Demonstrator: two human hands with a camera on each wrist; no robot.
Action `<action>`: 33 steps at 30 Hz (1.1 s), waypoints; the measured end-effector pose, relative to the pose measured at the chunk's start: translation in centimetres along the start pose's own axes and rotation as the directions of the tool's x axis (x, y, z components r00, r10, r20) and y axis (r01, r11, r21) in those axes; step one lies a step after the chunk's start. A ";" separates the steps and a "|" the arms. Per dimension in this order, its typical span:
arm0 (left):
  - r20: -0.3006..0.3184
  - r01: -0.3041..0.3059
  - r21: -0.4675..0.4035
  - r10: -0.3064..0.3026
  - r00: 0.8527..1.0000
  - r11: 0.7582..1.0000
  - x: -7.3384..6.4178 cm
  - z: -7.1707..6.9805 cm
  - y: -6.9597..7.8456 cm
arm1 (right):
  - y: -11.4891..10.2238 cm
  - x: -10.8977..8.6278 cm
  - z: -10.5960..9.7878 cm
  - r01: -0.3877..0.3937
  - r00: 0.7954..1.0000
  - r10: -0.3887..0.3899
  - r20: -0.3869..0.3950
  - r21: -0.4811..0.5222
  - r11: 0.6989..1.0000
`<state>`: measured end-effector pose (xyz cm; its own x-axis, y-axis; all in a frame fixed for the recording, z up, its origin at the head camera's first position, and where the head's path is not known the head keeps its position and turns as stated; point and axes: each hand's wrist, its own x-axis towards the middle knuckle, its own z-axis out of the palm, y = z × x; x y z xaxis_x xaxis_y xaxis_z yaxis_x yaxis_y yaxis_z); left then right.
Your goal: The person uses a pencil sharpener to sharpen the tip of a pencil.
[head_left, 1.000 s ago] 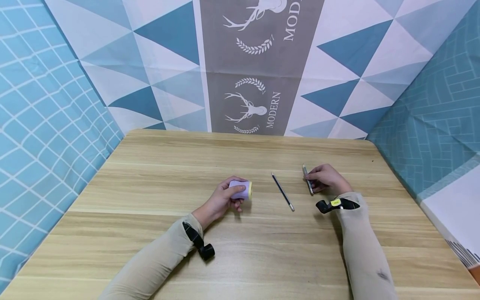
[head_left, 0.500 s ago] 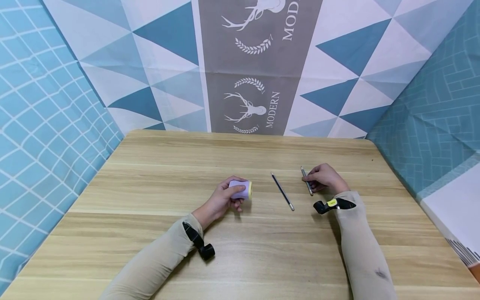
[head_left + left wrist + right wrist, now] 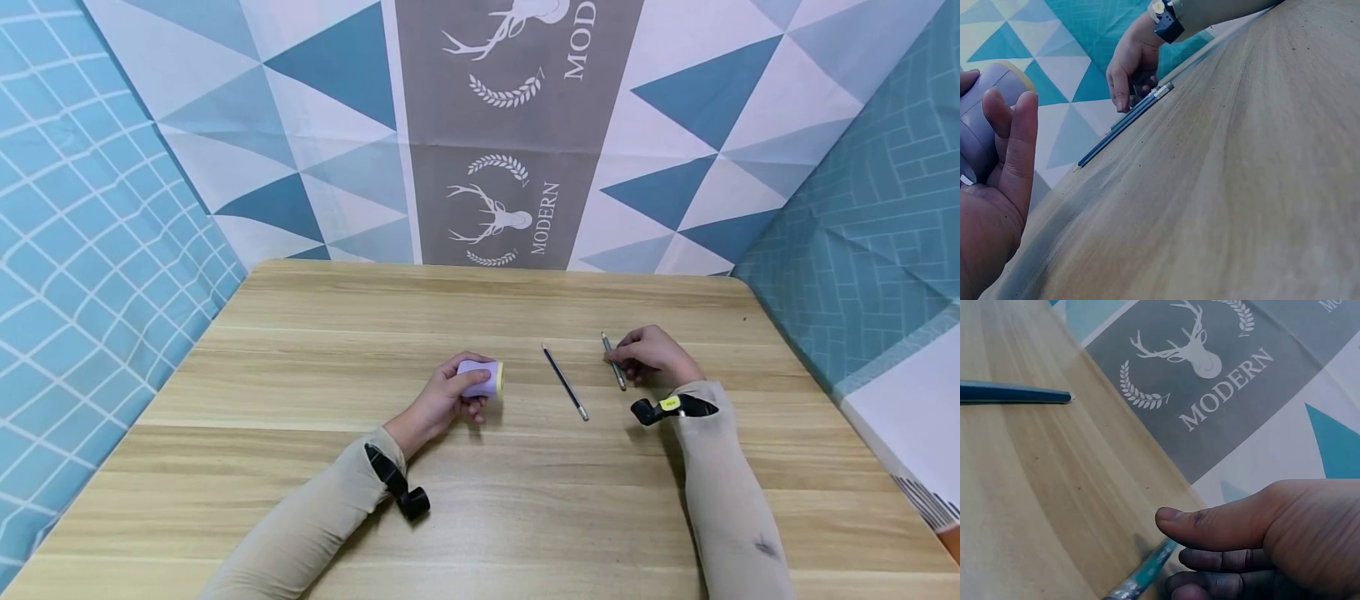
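Note:
My left hand (image 3: 448,392) grips a small lavender cylinder with a yellow rim (image 3: 480,379), held a little left of the table's middle. Its thumb lies along the near side, and the yellow end faces right. To the right, a dark pencil (image 3: 565,381) lies on the table, its eraser end toward me. Farther right, my right hand (image 3: 654,357) pinches a second pencil (image 3: 619,375), patterned in grey and teal. In the right wrist view the thumb crosses this pencil (image 3: 1147,569), hiding part of it. The left wrist view shows the lavender cylinder (image 3: 984,115) between thumb and fingers.
A wood-grain table (image 3: 480,517) spans the work area. Behind it hangs a patterned cloth (image 3: 510,150) with deer and triangles. Blue tile-print cloth (image 3: 90,250) borders the left side, and a teal one (image 3: 877,217) the right.
The right hand and its pencil have shifted slightly left, with the pencil's far end turned a little. The left hand, the lavender cylinder and the dark pencil stay where they were.

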<state>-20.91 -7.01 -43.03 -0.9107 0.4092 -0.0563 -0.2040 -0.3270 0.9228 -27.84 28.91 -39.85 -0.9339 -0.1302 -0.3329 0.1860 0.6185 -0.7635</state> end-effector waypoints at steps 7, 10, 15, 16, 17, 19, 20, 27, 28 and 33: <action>0.002 -0.005 -0.005 0.005 1.000 1.000 0.1 0.1 0.2 | -2.4 -1.3 -0.1 0.069 0.997 -0.070 -0.018 -0.064 0.996; 0.000 -0.008 -0.008 0.008 1.000 1.000 0.2 0.1 0.3 | -3.6 -1.7 0.5 0.094 0.996 -0.093 0.017 -0.050 0.994; -0.001 -0.005 -0.004 0.005 1.000 1.000 0.1 0.1 0.3 | -4.6 -1.8 1.9 0.123 0.986 -0.119 0.115 -0.031 0.992; -0.001 -0.002 -0.003 0.002 1.000 1.000 0.1 0.1 0.3 | -4.6 -1.7 2.2 0.130 0.983 -0.125 0.136 -0.033 0.991; -0.002 0.000 -0.002 0.000 1.000 1.000 0.0 0.1 0.2 | -4.7 -1.7 2.5 0.131 0.980 -0.124 0.154 -0.033 0.991; -0.002 0.005 0.001 -0.005 1.000 1.000 0.0 0.1 0.2 | -4.7 -1.6 3.1 0.133 0.975 -0.125 0.186 -0.035 0.990; -0.003 0.006 0.002 -0.006 1.000 1.000 0.0 0.1 0.2 | -4.7 -1.5 3.4 0.136 0.971 -0.126 0.201 -0.035 0.990; -0.001 0.001 0.004 -0.001 1.000 1.000 0.0 0.0 0.1 | -4.7 -1.1 5.5 0.111 0.969 -0.096 0.228 -0.053 0.992; 0.001 0.000 0.003 0.000 1.000 1.000 0.0 0.0 0.1 | -4.7 -1.0 5.7 0.117 0.969 -0.100 0.225 -0.063 0.991; 0.014 -0.010 -0.003 0.010 1.000 1.000 0.0 0.0 0.0 | -4.5 -0.7 6.4 0.124 0.978 -0.100 0.185 -0.122 0.985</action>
<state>-20.88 -7.07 -43.04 -0.9075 0.4179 -0.0421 -0.1963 -0.3335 0.9221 -26.09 21.24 -39.69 -0.8750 -0.3325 -0.3518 0.0306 0.6873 -0.7257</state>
